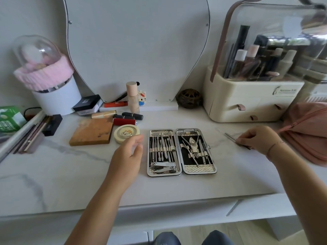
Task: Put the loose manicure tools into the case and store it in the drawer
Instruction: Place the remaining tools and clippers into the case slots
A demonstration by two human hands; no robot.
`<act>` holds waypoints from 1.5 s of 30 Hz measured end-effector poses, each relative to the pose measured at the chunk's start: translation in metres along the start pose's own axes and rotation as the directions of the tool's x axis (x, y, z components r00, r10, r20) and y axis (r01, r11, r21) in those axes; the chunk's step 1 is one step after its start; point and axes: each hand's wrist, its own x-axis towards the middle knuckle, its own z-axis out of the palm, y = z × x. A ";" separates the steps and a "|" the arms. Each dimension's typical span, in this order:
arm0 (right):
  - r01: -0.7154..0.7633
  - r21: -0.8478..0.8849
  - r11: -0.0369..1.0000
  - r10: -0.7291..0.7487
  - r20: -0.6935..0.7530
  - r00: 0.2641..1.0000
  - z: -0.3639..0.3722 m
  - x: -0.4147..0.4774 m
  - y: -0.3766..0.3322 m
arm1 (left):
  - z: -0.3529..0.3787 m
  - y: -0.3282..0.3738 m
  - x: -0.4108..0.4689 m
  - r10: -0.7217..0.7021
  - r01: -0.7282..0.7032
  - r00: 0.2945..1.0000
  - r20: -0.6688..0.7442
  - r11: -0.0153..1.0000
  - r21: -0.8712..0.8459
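Right hand (pixel 256 140) pinches the loose tool (pixel 231 137), which lies flat on the table (pixel 177 188). Open case (pixel 181 152) sits to its left, between both hands. Left hand (pixel 129 152) is relaxed and empty. Lift the tool level, then slide it under a free strap.

Mirror (pixel 138 50) at back, cosmetics organizer (pixel 238 96) rt, pink pouch (pixel 307 131) far rt, brown palette (pixel 92 132) & round compact (pixel 126 133) left

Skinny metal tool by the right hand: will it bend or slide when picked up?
The skinny metal tool looks straight and steel-like, so it's probably stiff. It's thin, so likely light. On the glossy tabletop, it may slide when pinched.
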 end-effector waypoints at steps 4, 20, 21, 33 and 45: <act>0.030 -0.081 0.996 -0.030 0.000 1.000 0.003 0.002 -0.001 | 0.000 -0.001 0.001 -0.002 0.002 1.000 0.014 1.000 0.000; 0.095 -0.131 0.987 -0.112 -0.127 0.986 0.015 -0.008 0.002 | 0.000 0.006 -0.004 0.114 -0.113 0.985 0.126 0.993 -0.018; 0.099 -0.136 0.986 -0.117 -0.129 0.985 0.016 -0.009 0.003 | 0.001 0.007 -0.004 0.121 -0.120 0.983 0.138 0.993 -0.011; 0.134 0.041 0.990 -0.116 -0.285 0.951 0.021 -0.004 0.032 | 0.002 0.007 -0.007 0.196 -0.190 0.948 0.252 0.981 -0.049; 0.252 0.185 0.950 -0.182 -0.327 0.927 0.031 0.009 0.037 | 0.003 0.010 -0.008 0.226 -0.242 0.930 0.289 0.970 0.021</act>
